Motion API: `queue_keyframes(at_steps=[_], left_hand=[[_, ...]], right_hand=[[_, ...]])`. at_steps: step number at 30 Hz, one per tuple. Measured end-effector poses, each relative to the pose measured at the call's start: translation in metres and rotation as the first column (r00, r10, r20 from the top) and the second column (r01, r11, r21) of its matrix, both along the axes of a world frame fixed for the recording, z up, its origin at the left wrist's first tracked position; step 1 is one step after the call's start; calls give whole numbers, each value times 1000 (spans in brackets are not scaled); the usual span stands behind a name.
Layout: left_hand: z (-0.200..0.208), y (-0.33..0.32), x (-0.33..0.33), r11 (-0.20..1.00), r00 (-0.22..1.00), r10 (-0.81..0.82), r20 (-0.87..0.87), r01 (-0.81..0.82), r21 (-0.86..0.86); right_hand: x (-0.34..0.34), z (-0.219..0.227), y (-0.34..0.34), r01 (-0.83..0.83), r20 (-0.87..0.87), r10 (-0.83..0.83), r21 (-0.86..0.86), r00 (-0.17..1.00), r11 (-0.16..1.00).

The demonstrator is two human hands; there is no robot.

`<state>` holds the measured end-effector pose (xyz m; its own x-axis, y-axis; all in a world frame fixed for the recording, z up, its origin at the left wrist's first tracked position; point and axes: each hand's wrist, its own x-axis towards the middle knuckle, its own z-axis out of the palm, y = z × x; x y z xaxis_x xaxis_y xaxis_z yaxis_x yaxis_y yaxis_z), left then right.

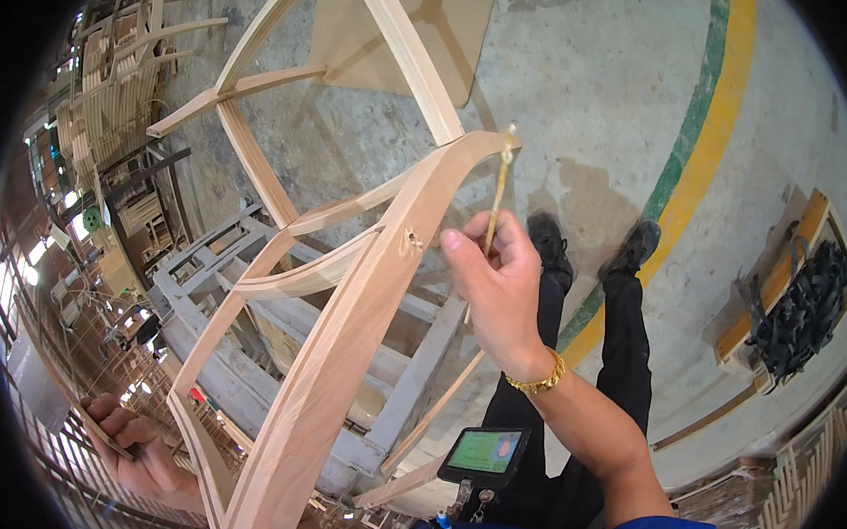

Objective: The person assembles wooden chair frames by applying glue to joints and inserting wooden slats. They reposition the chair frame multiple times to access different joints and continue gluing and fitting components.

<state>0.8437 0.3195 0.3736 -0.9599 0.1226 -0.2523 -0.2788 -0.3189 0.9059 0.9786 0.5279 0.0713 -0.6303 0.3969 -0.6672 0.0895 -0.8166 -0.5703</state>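
A pale, unpainted wooden chair frame [328,383] slants across the middle of the view. Its thick near rail has a small, rough, chipped hole [412,240] close to the curved end. Just right of that hole, my right hand [499,273] pinches a thin stick [499,192] between thumb and fingers. A yellowish blob coats the stick's far tip, which stands beside the frame's curved end. At the lower left, beyond the frame, my left hand [141,451] is closed round the edge of a thin, flat piece [104,432]; its kind is unclear.
Beneath the frame stands a grey slatted stand [221,360]. Flat brown board [386,36] lies on the floor at the top. Several wooden frames [110,81] are stacked at left. Black straps [804,309] fill a wooden crate at right. A green-and-yellow line [697,163] crosses the floor.
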Motion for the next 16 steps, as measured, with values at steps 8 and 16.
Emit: queue_keyframes(at_steps=[8,16], left_hand=[[-15,-36,7,933,962,268,-57,-273,-235],[-51,43,-4,968,980,192,44,-182,-176]], right_hand=[[60,30,40,43,89,-42,-2,995,999],[255,81,210,-605,703,-118,675,702,422]])
